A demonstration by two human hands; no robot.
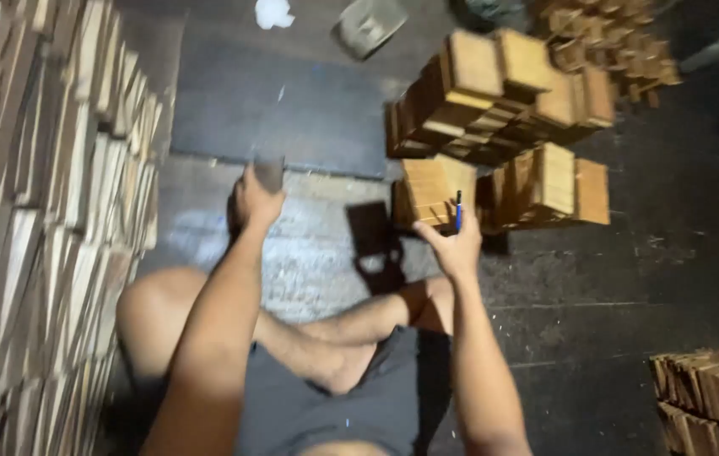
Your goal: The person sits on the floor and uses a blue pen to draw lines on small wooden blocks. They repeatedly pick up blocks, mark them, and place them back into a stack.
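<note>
I sit cross-legged on a dark floor. My left hand (255, 201) is stretched forward and grips a small flat grey piece (269, 171) just above the floor. My right hand (454, 243) holds a blue pen (459, 210) upright, close to a small wooden block (431, 190) at the foot of a pile of wooden blocks (503, 97). A dark flat tool-like shape (374, 236) lies on the floor between my hands; blur hides its details.
Tall stacks of wooden slats (47, 211) line the left side. More wood pieces sit at the bottom right (710, 397) and top right (613, 38). A dark mat (283, 101), a grey object (368, 25) and a white scrap (273, 13) lie farther ahead.
</note>
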